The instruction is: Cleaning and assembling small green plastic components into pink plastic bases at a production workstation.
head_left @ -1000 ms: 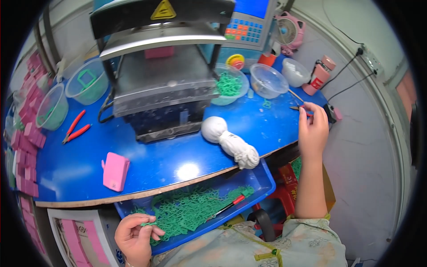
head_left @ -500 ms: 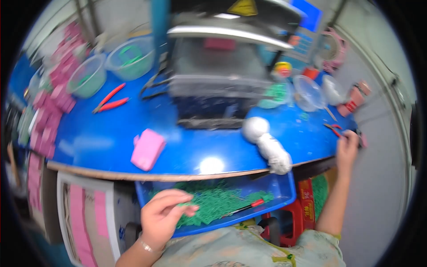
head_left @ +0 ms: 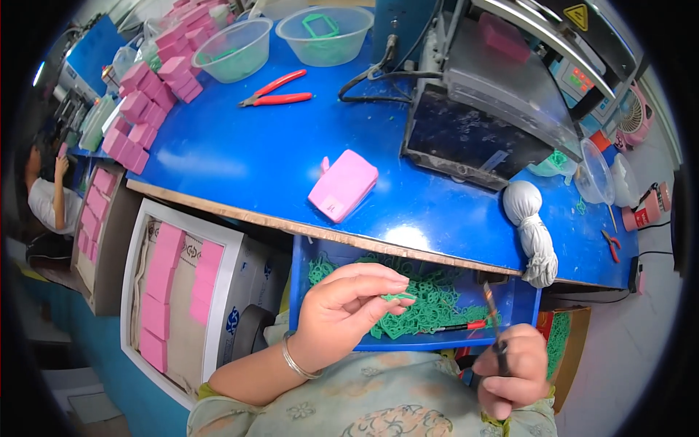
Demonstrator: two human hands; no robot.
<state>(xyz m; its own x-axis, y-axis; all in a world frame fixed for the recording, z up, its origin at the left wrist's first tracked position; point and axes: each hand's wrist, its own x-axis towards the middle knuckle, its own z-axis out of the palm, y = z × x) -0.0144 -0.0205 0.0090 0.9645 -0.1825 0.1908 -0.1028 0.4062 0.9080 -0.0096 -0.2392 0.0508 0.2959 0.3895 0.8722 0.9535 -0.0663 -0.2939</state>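
Observation:
My left hand (head_left: 348, 309), a bracelet on its wrist, is held over the near left part of a blue tray (head_left: 408, 345). Its thumb and fingers pinch a small green plastic piece (head_left: 397, 296). Many loose green pieces (head_left: 429, 300) fill the tray, and a black pen-like tool with a red part (head_left: 466, 325) lies on them. At the tray's right end my right hand (head_left: 515, 368) is closed round a slim tool with a dark handle (head_left: 500, 346). The tool's narrow tip points up and away; I cannot tell whether it is a blade or a brush.
On the blue table (head_left: 247, 164) are a pink block (head_left: 344, 186), red-handled nippers (head_left: 280, 97), a white cloth bundle (head_left: 530, 229) and a dark machine (head_left: 466, 135). Plastic bowls (head_left: 324, 44) and stacked pink blocks (head_left: 145, 102) stand behind. Far left, another person (head_left: 54, 197) sits.
My right hand has come back from the table's right end to the tray, now with the slim tool in it. The view has swung left; my left hand still pinches over the tray.

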